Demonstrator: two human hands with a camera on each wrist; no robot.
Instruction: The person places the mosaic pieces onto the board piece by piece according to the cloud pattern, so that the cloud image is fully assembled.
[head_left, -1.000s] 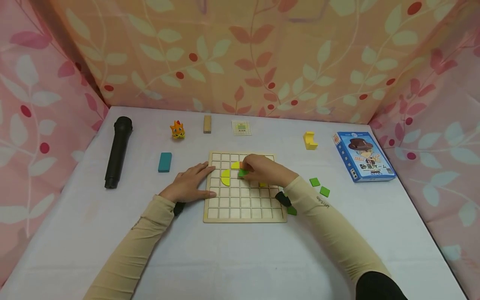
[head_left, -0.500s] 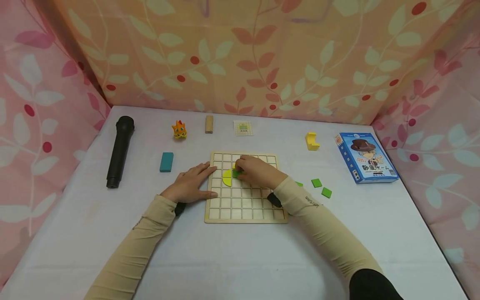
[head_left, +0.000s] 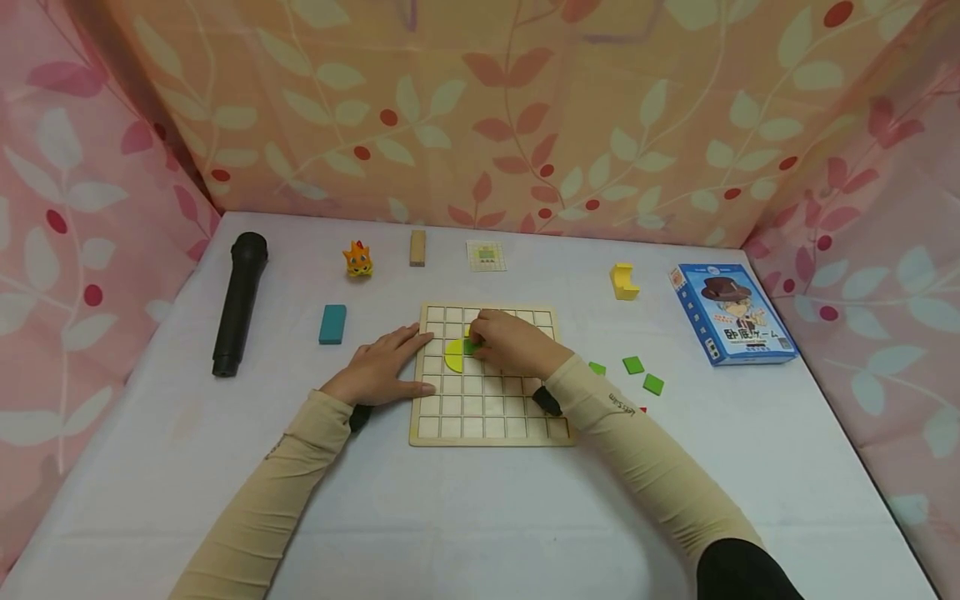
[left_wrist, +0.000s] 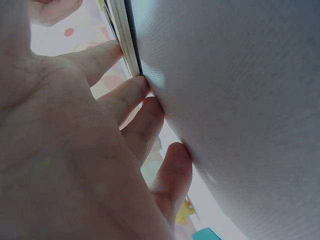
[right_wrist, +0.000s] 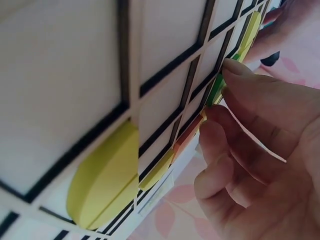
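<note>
Wooden grid board at frame centre, lying flat on white table. In its cells: yellow half-disc upper left of grid, green tile just beside it. Right hand over upper grid, fingertips pinching green tile, set in a cell. Left hand flat, fingers straight, pressed against board's left edge. Loose green squares right of board. Blue card box at right edge; black microphone at left.
</note>
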